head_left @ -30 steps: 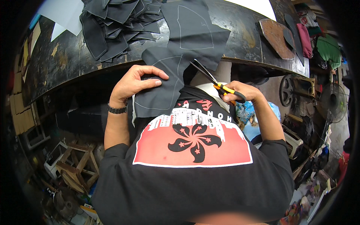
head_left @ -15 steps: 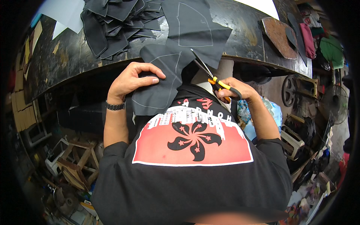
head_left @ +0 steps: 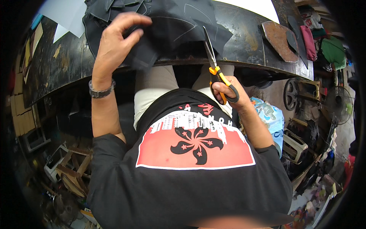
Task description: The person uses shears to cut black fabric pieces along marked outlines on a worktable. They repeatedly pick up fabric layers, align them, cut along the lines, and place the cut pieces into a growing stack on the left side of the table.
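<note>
My left hand (head_left: 114,47) is raised over the table's near edge, index finger and thumb curled at a piece of black fabric (head_left: 146,47) marked with pale chalk lines. That piece is smeared by motion, and its lower corner hangs over the edge. My other left fingers are hidden. Beyond it lies more chalk-marked black fabric (head_left: 200,15). In my right hand (head_left: 228,91) is a pair of scissors (head_left: 211,53) with yellow-and-black handles, gripped with the blades pointing away from me. Their tips stand near the fabric's right part.
A pile of cut black pieces (head_left: 105,9) lies at the far left of the dark worn table (head_left: 65,68). White sheets (head_left: 63,17) are at the back. A brown board (head_left: 280,40) rests on the right. A wooden stool (head_left: 74,168) and a fan (head_left: 337,105) stand lower down.
My left hand has moved up and left, and the fabric has swung from my lap onto the table with it. The scissors have turned more upright, slightly lower and closer to me.
</note>
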Tool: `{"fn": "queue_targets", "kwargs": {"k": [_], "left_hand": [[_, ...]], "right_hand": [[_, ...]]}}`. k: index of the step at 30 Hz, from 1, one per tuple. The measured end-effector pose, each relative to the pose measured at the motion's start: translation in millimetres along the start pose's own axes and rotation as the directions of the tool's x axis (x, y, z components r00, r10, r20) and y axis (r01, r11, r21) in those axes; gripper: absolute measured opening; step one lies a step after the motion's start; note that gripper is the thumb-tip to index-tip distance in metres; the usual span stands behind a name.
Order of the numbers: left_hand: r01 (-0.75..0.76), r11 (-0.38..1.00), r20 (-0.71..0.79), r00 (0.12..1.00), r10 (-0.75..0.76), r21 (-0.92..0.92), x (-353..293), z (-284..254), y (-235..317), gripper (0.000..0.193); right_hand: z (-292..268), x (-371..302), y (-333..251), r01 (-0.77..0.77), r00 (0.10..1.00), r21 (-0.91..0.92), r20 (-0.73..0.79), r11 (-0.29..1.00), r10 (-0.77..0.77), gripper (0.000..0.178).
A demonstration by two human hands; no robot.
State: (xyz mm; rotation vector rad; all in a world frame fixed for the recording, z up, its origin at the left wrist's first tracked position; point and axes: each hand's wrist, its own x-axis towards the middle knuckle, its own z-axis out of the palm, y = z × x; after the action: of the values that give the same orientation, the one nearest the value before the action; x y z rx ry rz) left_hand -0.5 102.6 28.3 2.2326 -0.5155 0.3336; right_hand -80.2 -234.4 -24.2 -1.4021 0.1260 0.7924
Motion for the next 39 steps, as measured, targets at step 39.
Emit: {"fn": "queue_targets", "kwargs": {"k": [39], "left_hand": [[-0.067, 0.503, -0.292, 0.876, -0.383, -0.862, 1, 133, 46, 0.05]], "right_hand": [[29, 24, -1, 0.137, 0.988, -0.103, -0.053, 0.985, -0.142, 0.031]]}}
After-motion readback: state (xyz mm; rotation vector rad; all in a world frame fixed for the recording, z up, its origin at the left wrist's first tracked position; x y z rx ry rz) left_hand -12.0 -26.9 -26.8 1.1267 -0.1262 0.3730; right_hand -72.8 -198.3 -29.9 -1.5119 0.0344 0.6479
